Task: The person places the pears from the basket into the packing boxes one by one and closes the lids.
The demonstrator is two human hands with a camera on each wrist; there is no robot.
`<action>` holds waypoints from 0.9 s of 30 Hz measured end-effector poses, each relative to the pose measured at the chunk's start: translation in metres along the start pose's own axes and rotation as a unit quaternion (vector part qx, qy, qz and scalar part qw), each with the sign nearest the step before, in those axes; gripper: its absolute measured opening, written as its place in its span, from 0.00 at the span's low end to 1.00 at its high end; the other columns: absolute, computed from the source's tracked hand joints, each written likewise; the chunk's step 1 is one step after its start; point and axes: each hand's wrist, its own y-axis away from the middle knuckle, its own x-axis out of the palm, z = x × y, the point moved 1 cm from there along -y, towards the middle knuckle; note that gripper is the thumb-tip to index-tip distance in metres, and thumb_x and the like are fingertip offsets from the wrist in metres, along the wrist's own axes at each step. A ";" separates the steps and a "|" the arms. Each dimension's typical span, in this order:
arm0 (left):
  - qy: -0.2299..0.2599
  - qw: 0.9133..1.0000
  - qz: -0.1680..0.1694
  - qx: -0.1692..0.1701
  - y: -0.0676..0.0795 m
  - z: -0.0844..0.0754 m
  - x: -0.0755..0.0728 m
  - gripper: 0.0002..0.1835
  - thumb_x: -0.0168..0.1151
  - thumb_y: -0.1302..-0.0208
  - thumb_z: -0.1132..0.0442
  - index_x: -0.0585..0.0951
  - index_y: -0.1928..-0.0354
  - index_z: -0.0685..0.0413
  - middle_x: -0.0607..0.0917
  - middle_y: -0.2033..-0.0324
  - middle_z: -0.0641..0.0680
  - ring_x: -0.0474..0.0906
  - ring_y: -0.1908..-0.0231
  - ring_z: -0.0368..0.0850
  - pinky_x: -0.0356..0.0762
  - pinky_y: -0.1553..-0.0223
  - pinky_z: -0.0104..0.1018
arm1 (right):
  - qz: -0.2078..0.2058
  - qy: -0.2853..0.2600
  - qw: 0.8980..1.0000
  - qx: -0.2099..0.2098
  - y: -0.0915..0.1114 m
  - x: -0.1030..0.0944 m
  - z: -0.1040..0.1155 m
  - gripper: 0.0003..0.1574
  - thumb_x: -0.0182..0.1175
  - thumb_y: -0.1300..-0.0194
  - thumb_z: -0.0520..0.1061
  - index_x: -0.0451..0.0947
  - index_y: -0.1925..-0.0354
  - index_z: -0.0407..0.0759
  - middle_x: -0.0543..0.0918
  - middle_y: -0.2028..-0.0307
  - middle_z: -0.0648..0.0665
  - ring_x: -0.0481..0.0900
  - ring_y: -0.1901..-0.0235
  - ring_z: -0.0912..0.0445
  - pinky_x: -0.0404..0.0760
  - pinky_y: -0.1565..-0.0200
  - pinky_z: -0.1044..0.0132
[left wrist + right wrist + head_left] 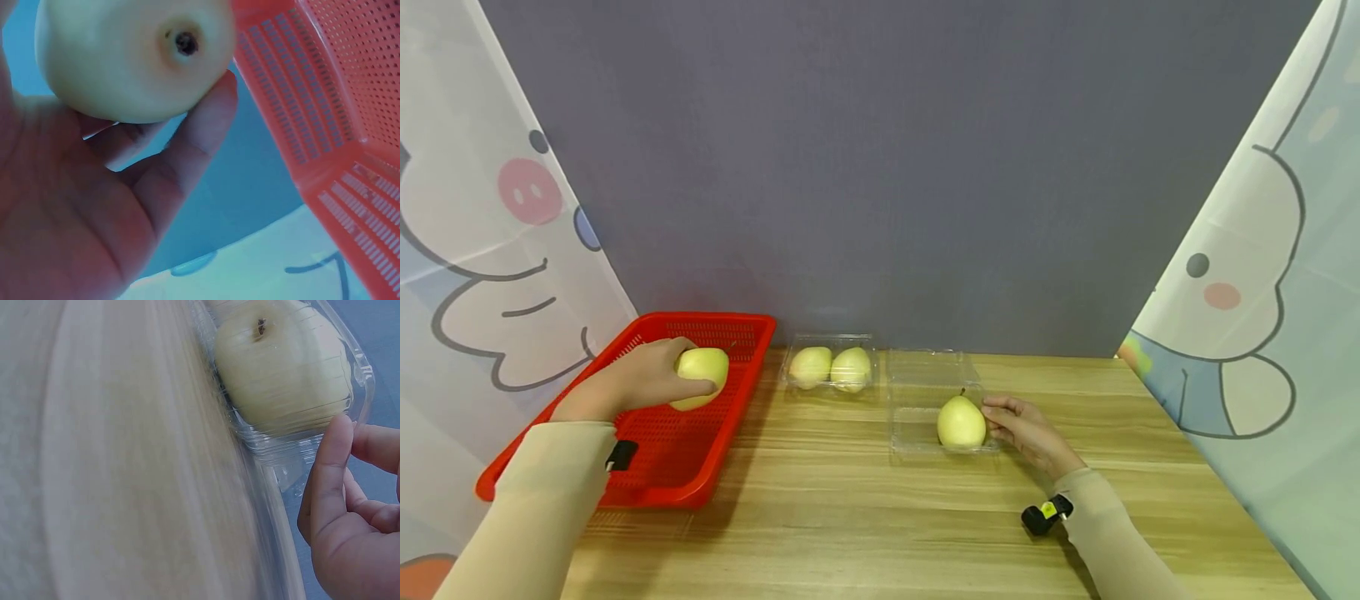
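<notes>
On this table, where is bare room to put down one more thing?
Bare tabletop lies before the open box, between red basket and right sleeve; another patch, between right hand and patterned cloth. Crowded: the back, where filled box and open box stand near the gray panel.

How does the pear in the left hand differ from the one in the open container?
The left hand grips the held pear over the red basket; the boxed pear sits in the open container. The held pear tilts, its stem slanting rightward; the boxed pear stands upright, stem up. Both are pale yellow-green.
</notes>
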 end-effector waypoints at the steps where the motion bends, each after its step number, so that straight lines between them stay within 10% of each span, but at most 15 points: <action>1: 0.003 1.000 -0.003 0.005 -0.001 -0.003 0.001 0.28 0.69 0.46 0.48 0.77 0.52 0.63 0.78 0.68 0.50 0.73 0.69 0.46 0.72 0.71 0.39 | 0.001 0.001 1.000 0.000 0.000 0.000 0.000 0.34 0.55 0.24 0.41 0.56 0.32 0.22 0.75 0.55 0.46 0.76 0.63 0.62 0.81 0.59 0.73; 27: 0.031 0.993 -0.028 0.107 -0.010 -0.055 0.026 0.23 0.68 0.48 0.53 0.77 0.51 0.53 0.78 0.65 0.48 0.72 0.70 0.42 0.74 0.71 0.38 | -0.006 0.006 1.000 0.001 -0.002 -0.001 -0.004 0.34 0.56 0.25 0.41 0.58 0.32 0.22 0.75 0.55 0.44 0.77 0.62 0.61 0.81 0.59 0.73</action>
